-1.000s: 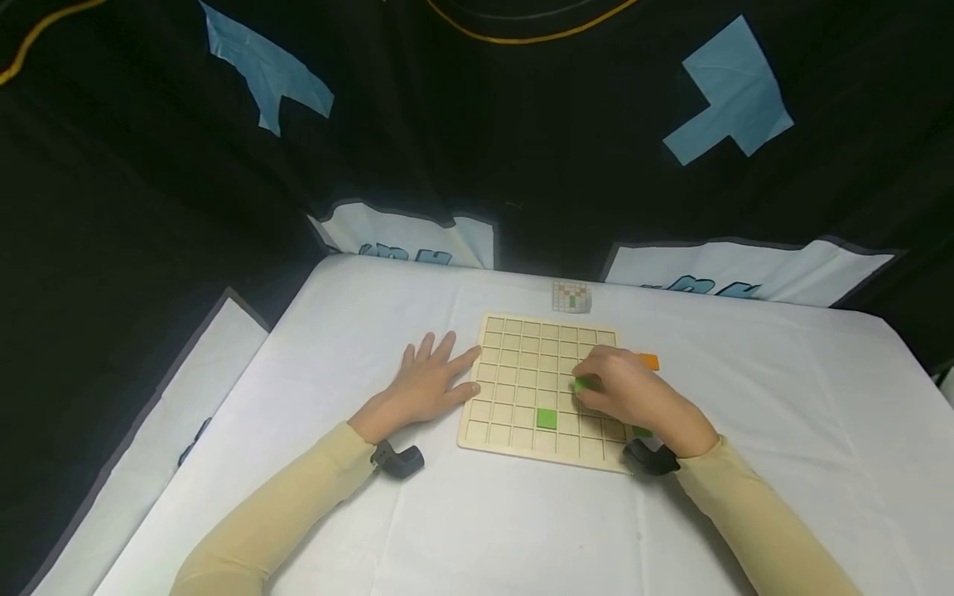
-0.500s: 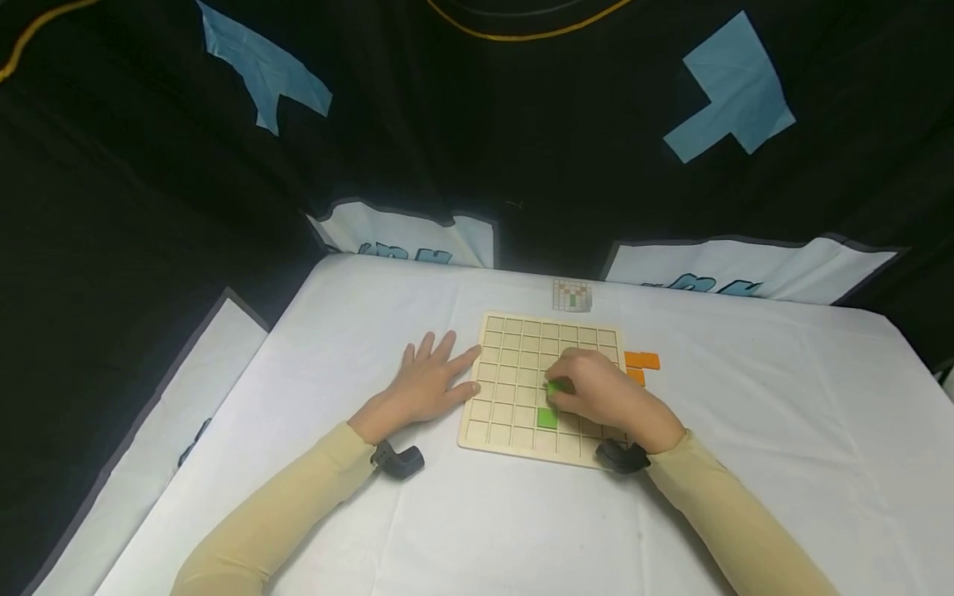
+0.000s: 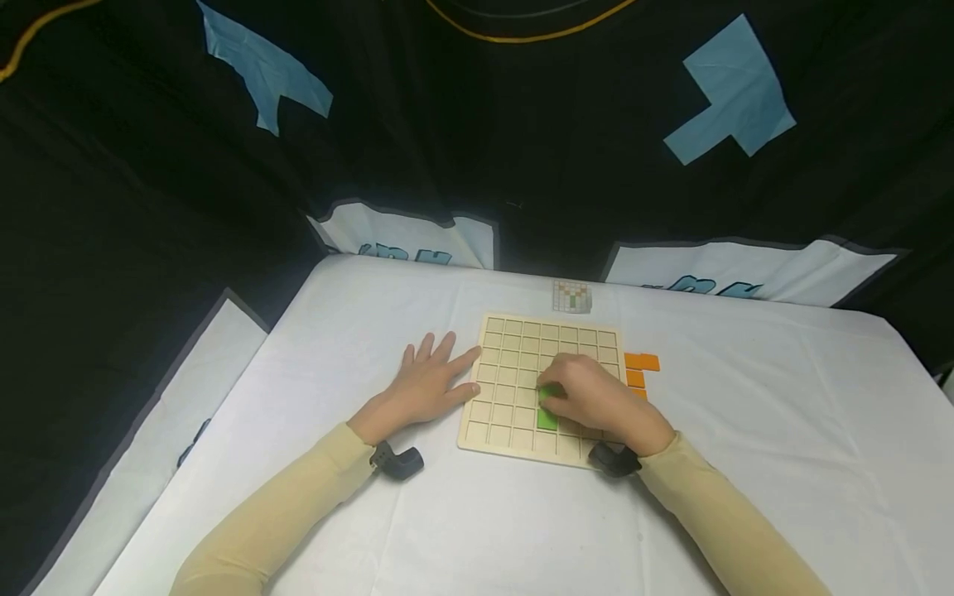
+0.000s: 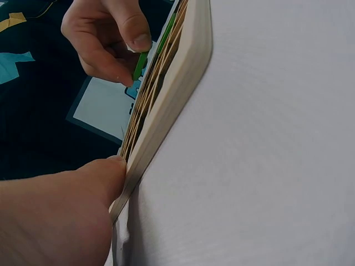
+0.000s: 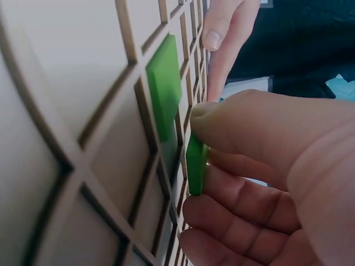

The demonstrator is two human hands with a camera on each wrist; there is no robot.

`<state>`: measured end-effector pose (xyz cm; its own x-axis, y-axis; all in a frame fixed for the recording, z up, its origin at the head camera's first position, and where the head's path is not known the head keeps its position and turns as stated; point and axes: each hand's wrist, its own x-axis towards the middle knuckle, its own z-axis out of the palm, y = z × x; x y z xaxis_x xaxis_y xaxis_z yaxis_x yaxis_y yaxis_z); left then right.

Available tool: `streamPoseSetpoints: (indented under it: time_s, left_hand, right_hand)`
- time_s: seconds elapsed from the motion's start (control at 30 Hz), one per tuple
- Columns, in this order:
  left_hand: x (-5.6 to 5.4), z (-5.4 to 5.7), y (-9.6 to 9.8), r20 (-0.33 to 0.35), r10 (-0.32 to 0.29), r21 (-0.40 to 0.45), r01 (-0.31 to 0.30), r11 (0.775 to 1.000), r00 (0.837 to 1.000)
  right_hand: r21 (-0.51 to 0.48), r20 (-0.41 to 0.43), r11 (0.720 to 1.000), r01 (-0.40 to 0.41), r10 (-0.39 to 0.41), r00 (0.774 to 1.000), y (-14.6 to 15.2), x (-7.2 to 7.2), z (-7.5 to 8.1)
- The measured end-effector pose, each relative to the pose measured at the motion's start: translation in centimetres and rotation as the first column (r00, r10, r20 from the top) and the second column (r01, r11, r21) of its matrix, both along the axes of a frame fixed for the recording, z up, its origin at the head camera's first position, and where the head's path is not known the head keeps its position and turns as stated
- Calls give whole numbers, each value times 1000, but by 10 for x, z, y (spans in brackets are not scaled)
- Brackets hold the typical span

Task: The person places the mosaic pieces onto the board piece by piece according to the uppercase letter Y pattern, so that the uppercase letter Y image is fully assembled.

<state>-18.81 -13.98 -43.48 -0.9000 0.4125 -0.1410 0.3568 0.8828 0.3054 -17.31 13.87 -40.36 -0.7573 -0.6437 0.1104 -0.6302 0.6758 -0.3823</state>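
Observation:
In the head view my right hand (image 3: pixel 589 393) is over the wooden grid board (image 3: pixel 507 356), fingers bent. The right wrist view shows its thumb and fingers pinching a small green square tile (image 5: pixel 196 166) on edge, close over the cells. A second green tile (image 3: pixel 547 420) lies in a cell on the near side of the held one. My left hand (image 3: pixel 425 389) lies flat on the cloth at the left, fingers spread, with thumb and index tips at the board's left edge. The left wrist view also shows the pinched tile from its side.
Several orange tiles (image 3: pixel 643 362) lie just off the board's right edge, partly behind my right hand. A small printed grid card (image 3: pixel 570 296) lies beyond the far edge. White cloth (image 3: pixel 417 530) covers the table, and a black curtain (image 3: pixel 522 124) hangs behind it.
My right hand has moved left across the board with the green tile, then slightly nearer the other green tile. More orange tiles show at the right. The left hand has stayed in place.

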Motion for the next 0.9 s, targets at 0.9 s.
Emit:
streamPoseSetpoints:
  time_s: [0.9]
  left_hand:
    - [-1, -1, 0, -2, -2, 4, 2, 1000, 1000]
  right_hand:
    - [-5, -8, 1000, 3, -3, 1000, -2, 0, -8]
